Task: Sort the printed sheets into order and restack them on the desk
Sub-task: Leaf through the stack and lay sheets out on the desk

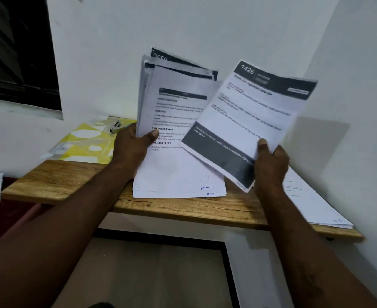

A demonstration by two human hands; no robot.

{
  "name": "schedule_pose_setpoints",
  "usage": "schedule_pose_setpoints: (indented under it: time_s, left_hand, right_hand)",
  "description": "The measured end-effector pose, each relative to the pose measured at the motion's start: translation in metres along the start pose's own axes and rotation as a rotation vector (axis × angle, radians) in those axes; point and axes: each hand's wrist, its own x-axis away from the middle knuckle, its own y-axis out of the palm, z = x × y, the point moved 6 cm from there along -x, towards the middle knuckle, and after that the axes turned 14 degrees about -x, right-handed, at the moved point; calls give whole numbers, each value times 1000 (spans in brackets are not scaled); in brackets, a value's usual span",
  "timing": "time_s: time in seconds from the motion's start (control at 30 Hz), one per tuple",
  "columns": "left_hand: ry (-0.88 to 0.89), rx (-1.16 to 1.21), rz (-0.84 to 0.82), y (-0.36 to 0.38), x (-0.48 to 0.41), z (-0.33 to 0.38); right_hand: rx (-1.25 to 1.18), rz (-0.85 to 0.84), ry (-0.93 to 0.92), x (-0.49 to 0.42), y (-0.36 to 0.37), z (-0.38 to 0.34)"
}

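Our left hand (129, 144) grips the bundle of printed sheets (174, 103) upright so we see the tops; our right hand (272, 162) pinches sheet 1426 (249, 112) apart, likely to find its place.

The single wide-angle head camera looks forward and down from above the person's forearms (72, 230), close to the light brown wooden plank desk (56, 183) set against the white wall (205, 30), whose straight lines seem to bow toward the edges of the view.

White sheet (249, 121) with black bands; yellow folder (87, 144) with white hexagons left of it; tan wood-grain desk (56, 183).
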Motion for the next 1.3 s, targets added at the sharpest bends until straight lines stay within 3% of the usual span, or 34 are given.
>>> schedule_pose_setpoints:
  time_s: [0.07, 0.23, 0.4, 0.5, 0.73, 1.3]
  left_hand:
    - [15, 18, 86, -13, -1, 3]
    - [-41, 162, 337, -67, -6, 1]
    - [-109, 221, 363, -82, -5, -5]
    - [-123, 207, 302, -77, -7, -8]
    - [-128, 177, 139, -59, -8, -14]
    - [-96, 171, 68, -54, -10, -15]
  right_hand:
    - [44, -14, -13, -20, -16, -6]
    - [61, -233, 199, -44, -36, 3]
    - [210, -441, 363, -22, -28, 34]
    - [368, -481, 409, -17, -23, 53]
    - [564, -578, 267, -3, -4, 34]
    - [837, -550, 24, 1, -3, 25]
